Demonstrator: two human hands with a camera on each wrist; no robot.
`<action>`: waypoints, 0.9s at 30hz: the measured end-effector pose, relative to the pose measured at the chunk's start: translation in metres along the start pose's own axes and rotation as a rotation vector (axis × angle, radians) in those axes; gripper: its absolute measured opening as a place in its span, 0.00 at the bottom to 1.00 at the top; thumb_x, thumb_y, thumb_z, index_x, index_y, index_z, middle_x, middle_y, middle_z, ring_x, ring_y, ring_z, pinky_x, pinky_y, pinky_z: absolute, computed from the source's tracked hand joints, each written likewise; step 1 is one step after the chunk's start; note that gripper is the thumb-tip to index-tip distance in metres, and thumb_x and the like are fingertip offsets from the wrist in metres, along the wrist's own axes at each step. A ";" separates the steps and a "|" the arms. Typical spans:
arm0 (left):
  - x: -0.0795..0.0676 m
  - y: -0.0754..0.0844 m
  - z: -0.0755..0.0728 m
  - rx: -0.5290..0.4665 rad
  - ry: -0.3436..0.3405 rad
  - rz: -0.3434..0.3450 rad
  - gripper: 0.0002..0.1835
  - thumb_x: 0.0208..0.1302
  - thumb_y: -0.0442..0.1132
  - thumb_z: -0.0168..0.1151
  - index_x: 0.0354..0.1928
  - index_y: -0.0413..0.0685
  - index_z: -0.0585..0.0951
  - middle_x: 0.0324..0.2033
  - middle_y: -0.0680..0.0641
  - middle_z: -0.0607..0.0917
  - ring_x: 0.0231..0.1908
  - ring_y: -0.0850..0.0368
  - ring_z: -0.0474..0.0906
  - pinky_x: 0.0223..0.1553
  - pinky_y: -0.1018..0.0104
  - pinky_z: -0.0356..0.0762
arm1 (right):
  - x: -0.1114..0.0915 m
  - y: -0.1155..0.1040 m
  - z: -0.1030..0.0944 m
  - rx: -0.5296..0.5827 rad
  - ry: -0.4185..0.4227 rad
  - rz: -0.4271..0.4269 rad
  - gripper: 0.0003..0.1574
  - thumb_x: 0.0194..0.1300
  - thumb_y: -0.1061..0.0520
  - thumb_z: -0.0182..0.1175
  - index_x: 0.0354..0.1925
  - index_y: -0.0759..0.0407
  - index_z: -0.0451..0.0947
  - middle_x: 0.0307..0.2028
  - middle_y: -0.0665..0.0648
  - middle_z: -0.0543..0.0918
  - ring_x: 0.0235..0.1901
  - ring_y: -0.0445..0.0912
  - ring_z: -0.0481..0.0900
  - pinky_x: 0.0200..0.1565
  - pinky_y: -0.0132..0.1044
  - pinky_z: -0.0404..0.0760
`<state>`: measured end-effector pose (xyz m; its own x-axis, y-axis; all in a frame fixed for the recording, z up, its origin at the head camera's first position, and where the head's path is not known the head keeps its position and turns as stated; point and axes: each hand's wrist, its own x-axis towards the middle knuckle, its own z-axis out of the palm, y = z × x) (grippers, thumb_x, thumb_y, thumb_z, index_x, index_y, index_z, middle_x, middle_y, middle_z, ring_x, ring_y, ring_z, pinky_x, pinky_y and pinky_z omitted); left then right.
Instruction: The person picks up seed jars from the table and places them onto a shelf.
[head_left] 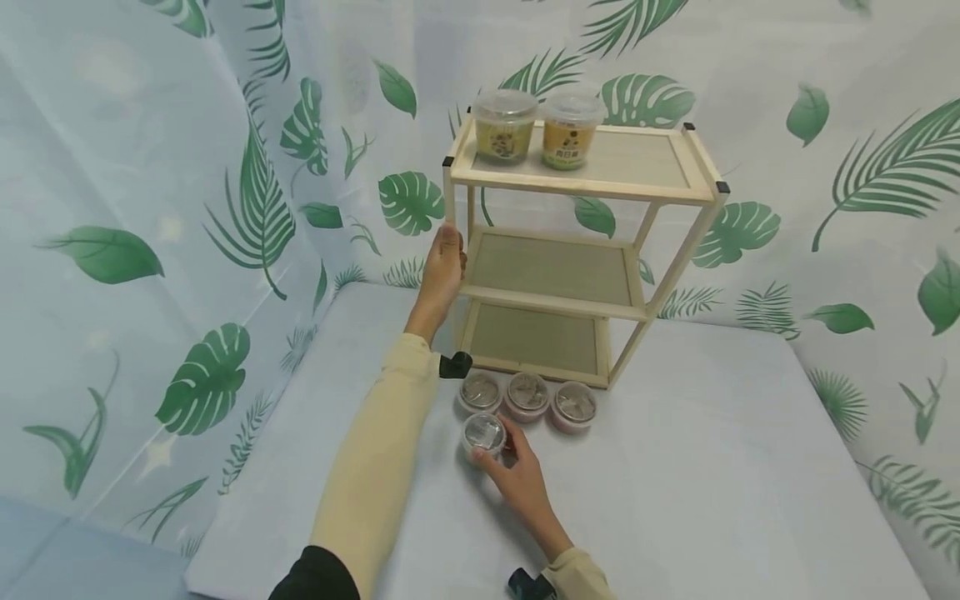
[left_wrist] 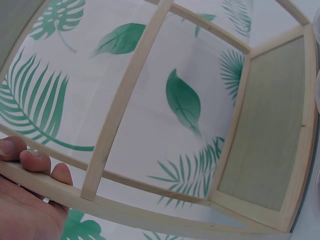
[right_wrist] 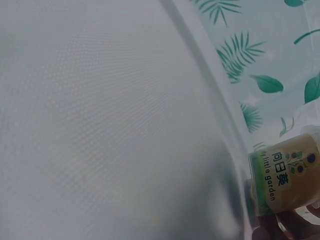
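My left hand (head_left: 445, 265) grips the front left post of a small three-tier wooden shelf (head_left: 585, 190). In the left wrist view its fingers (left_wrist: 35, 160) curl over the pale wood strip. My right hand (head_left: 519, 473) holds a small clear-lidded plastic cup (head_left: 483, 432) by its side, thumb on the near side. The right wrist view shows that cup's orange label (right_wrist: 287, 175), printed with sunflowers and "My little garden". Just beyond it stand three similar lidded cups, the left one (head_left: 480, 392), the middle one (head_left: 527, 395) and the right one (head_left: 574, 406).
Two more lidded cups, one with a yellow-green label (head_left: 504, 137) and one with an orange label (head_left: 569, 143), stand at the left of the shelf's top tier. The shelf stands toward the back of a white table (head_left: 712, 467), with leaf-print sheeting (head_left: 795, 175) behind and at the sides.
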<state>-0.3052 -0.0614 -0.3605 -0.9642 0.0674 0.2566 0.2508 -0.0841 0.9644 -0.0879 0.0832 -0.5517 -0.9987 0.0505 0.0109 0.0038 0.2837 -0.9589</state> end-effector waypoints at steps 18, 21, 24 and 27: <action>-0.001 -0.002 0.003 -0.009 0.016 0.017 0.31 0.68 0.76 0.31 0.38 0.54 0.61 0.24 0.55 0.59 0.24 0.63 0.54 0.28 0.70 0.55 | 0.006 -0.023 -0.029 0.004 0.029 -0.047 0.41 0.70 0.50 0.75 0.75 0.56 0.71 0.62 0.58 0.82 0.57 0.51 0.77 0.59 0.55 0.75; 0.000 -0.002 0.004 -0.005 0.015 0.019 0.32 0.67 0.76 0.31 0.37 0.54 0.61 0.24 0.55 0.59 0.24 0.63 0.54 0.28 0.70 0.55 | 0.010 -0.030 -0.036 0.010 0.045 -0.071 0.40 0.71 0.52 0.74 0.74 0.57 0.71 0.61 0.59 0.82 0.57 0.51 0.77 0.60 0.55 0.75; 0.000 -0.001 0.004 -0.002 0.020 0.021 0.31 0.67 0.76 0.31 0.37 0.54 0.61 0.24 0.55 0.59 0.24 0.63 0.54 0.28 0.70 0.55 | 0.015 -0.038 -0.043 0.018 0.052 -0.100 0.40 0.70 0.53 0.75 0.74 0.59 0.71 0.62 0.60 0.81 0.57 0.52 0.77 0.62 0.58 0.73; 0.000 -0.001 0.004 0.002 0.024 0.017 0.31 0.69 0.75 0.31 0.38 0.54 0.61 0.25 0.54 0.59 0.24 0.63 0.55 0.29 0.70 0.56 | 0.020 -0.044 -0.050 0.012 0.053 -0.108 0.41 0.71 0.53 0.75 0.75 0.59 0.70 0.64 0.60 0.80 0.59 0.53 0.77 0.64 0.60 0.72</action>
<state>-0.3049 -0.0573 -0.3609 -0.9615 0.0423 0.2715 0.2674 -0.0834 0.9600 -0.1052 0.1200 -0.4949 -0.9891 0.0709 0.1289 -0.1044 0.2788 -0.9547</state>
